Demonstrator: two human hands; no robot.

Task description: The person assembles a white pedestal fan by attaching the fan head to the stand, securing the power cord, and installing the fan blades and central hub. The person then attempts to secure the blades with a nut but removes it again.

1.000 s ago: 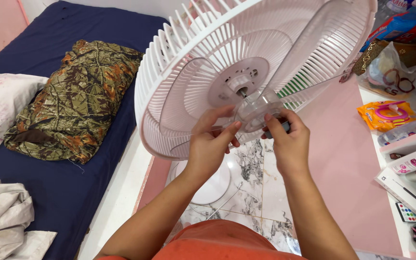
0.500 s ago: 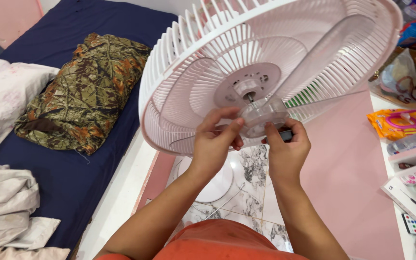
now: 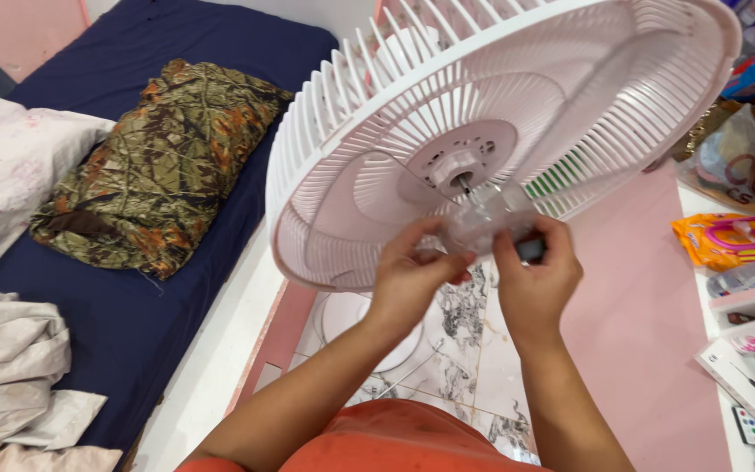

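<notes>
Clear plastic forms the fan blade (image 3: 487, 214), whose hub sits at the centre of the white fan guard (image 3: 369, 131), just off the motor shaft. The left hand (image 3: 412, 278) pinches the hub from nine o'clock and the right hand (image 3: 533, 275) from three o'clock, fingers curled closed on it, so the blade stays level on the shaft. The guard tilts toward the person, giving both hands room. A camouflage pillow (image 3: 155, 170) lies on the bed (image 3: 115, 332) at nine o'clock.

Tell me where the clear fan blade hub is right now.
In the head view, the clear fan blade hub sits centre-right, just below the white rear grille's motor shaft, pinched between the left hand and right hand.
</notes>
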